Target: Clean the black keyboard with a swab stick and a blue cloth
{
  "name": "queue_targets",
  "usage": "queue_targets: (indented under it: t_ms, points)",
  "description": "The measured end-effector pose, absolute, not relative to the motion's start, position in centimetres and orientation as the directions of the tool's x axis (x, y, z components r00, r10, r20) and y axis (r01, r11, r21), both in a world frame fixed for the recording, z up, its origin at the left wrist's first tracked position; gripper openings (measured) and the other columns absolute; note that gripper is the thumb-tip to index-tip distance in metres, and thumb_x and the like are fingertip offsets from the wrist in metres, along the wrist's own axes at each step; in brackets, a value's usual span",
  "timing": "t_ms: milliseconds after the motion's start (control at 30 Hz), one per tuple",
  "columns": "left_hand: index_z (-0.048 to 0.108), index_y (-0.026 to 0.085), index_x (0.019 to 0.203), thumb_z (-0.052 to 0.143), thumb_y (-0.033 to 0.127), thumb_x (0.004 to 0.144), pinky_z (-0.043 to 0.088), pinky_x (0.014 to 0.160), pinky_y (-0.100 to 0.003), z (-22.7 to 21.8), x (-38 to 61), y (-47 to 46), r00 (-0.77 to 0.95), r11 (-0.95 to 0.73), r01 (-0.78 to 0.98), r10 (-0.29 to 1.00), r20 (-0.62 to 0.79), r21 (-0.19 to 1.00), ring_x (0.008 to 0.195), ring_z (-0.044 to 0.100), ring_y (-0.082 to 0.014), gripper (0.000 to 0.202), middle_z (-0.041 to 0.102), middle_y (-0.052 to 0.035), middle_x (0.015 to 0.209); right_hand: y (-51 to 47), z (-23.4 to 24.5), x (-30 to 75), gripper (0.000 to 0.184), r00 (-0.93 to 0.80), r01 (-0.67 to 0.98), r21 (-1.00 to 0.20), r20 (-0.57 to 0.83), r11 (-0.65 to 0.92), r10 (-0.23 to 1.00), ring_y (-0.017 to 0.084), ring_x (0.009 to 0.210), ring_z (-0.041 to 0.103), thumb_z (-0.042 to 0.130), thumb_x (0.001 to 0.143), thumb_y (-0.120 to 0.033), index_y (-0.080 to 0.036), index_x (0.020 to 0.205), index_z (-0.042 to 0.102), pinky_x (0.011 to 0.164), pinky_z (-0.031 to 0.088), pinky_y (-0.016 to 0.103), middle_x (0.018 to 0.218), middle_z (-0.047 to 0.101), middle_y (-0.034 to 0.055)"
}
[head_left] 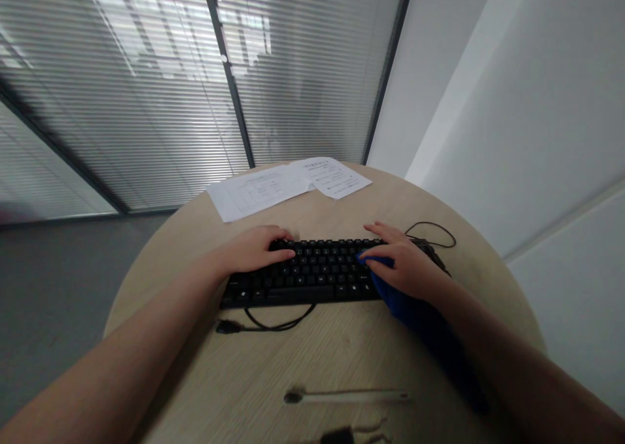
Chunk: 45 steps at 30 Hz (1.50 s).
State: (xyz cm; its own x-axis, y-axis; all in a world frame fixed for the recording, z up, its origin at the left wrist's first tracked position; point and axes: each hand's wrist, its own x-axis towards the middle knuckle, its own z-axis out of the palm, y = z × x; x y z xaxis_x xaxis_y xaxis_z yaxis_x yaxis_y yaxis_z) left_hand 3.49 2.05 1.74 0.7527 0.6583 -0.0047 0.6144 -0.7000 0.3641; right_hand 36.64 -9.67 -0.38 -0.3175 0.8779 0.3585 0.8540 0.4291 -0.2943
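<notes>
Taking the round table (488, 281) as a clock face seen from the person, there is one black keyboard (312, 275) near the centre. Its long axis runs from 9 o'clock to 3 o'clock, and its key rows face the person.

The left hand (258, 249) lies flat on the 9 o'clock end of the keyboard, with fingers stretched over the keys and grasping nothing. One black cable (273, 327) curls from under the keyboard's front edge, and its plug lies towards 8 o'clock.

Two sheets of paper (254, 193) lie side by side at 11 and 12 o'clock, just touching. One long pale tool (346, 396) with a dark head lies at 6 o'clock, parallel to the keyboard.

The right hand (407, 268) grasps one blue cloth (410, 307) and presses it on the 3 o'clock end of the keyboard. One thin wire loop (434, 232) lies behind this hand, towards 2 o'clock.
</notes>
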Motion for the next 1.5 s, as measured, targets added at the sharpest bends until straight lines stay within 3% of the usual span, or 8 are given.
queue_targets:
  t_ms: [1000, 1267, 1500]
  points:
    - [0.068, 0.022, 0.117, 0.051, 0.056, 0.092, 0.046, 0.093, -0.039, 1.6, 3.4, 2.1, 0.754, -0.698, 0.611, 0.657, -0.005, 0.373, 0.103, 0.065, -0.0261, 0.045, 0.071, -0.0085, 0.111, -10.0, 0.1, 35.4, 0.023, -0.302, 0.898, -0.224, 0.315, 0.38, 0.9, 0.033, 0.138, 0.048, 0.059, 0.09, -0.023, -0.023, 0.099, 0.08, 0.116, 0.036, 0.057, 0.143, 0.059, 0.0117]
    - [0.069, 0.022, 0.116, 0.052, 0.057, 0.09, 0.046, 0.094, -0.041, 1.8, 3.5, 2.0, 0.746, -0.689, 0.617, 0.666, -0.004, 0.381, 0.104, 0.064, -0.0278, 0.047, 0.071, -0.0094, 0.112, -10.2, 1.6, 38.0, 0.025, -0.232, 0.91, -0.211, 0.457, 0.358, 0.859, 0.033, 0.137, 0.049, 0.057, 0.091, -0.028, -0.022, 0.099, 0.079, 0.114, 0.038, 0.056, 0.145, 0.057, 0.0123]
    - [0.069, 0.024, 0.116, 0.052, 0.057, 0.09, 0.046, 0.093, -0.039, 1.7, 3.4, 2.0, 0.746, -0.688, 0.611, 0.666, 0.006, 0.391, 0.104, 0.065, -0.0266, 0.045, 0.072, -0.008, 0.112, -10.5, 0.9, 36.4, 0.024, -0.333, 0.909, -0.152, 0.292, 0.387, 0.897, 0.034, 0.138, 0.048, 0.059, 0.088, -0.024, -0.024, 0.098, 0.081, 0.115, 0.038, 0.056, 0.143, 0.06, 0.0095]
